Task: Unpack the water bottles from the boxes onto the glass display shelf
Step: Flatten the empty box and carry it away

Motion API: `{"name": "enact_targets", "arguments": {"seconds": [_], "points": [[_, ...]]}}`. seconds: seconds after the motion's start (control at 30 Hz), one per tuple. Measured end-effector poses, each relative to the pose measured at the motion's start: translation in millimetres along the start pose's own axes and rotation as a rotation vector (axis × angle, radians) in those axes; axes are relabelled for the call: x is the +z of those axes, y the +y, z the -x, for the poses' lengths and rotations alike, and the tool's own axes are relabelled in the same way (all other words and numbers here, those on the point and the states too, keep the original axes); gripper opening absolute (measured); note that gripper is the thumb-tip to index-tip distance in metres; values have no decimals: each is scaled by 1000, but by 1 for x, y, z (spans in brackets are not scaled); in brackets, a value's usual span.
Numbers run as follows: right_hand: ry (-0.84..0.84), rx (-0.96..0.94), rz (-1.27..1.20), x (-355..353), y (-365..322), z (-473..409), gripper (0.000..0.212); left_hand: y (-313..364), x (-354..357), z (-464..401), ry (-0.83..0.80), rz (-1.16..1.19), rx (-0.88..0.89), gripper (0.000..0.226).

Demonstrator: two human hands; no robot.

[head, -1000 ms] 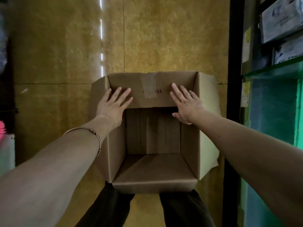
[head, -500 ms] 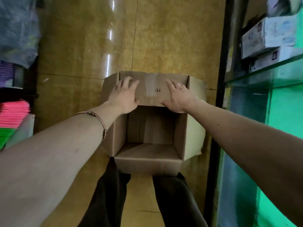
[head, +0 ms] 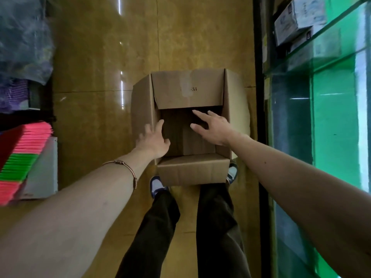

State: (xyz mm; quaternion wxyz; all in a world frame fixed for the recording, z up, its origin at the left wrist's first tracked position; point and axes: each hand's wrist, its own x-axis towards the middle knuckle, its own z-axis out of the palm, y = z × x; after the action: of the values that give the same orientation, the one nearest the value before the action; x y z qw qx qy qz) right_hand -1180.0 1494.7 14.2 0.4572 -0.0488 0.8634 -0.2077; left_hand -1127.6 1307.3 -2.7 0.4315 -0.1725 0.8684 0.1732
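Observation:
A brown cardboard box (head: 188, 91) stands open on the tiled floor in front of my feet, all four flaps spread, and its inside looks empty. My left hand (head: 153, 140) hovers over the box's left wall, fingers spread and blurred, holding nothing. My right hand (head: 212, 127) is above the opening with fingers straight and apart, also holding nothing. The glass display shelf (head: 329, 57) runs along the right side. No water bottle is in view.
White printed cartons (head: 297, 19) sit on the upper glass shelf at the right. At the left are a stack of pink and green sheets (head: 22, 157) on a white box and bagged goods (head: 22, 41). My legs and shoes stand right behind the box.
Both hands have come off the far flap and drawn back toward me over the opening. The camera has risen, so the box looks smaller and lower.

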Motion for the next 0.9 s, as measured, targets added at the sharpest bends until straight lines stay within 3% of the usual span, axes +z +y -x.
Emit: {"name": "enact_targets", "arguments": {"seconds": [0.17,0.33,0.63,0.8,0.9], "points": [[34,53,-300,37,9,15,61,-13,25,-2,-43,267,-113,67],[88,250,-570,75,38,17,75,-17,71,-7,-107,475,-339,73],[176,632,-732,124,104,-7,78,-35,137,-37,-149,716,-578,70],[133,722,-878,135,124,-23,87,-40,143,-47,-112,748,-613,63],[125,718,-828,134,130,-16,85,-46,131,-43,-96,748,-598,64]]}}
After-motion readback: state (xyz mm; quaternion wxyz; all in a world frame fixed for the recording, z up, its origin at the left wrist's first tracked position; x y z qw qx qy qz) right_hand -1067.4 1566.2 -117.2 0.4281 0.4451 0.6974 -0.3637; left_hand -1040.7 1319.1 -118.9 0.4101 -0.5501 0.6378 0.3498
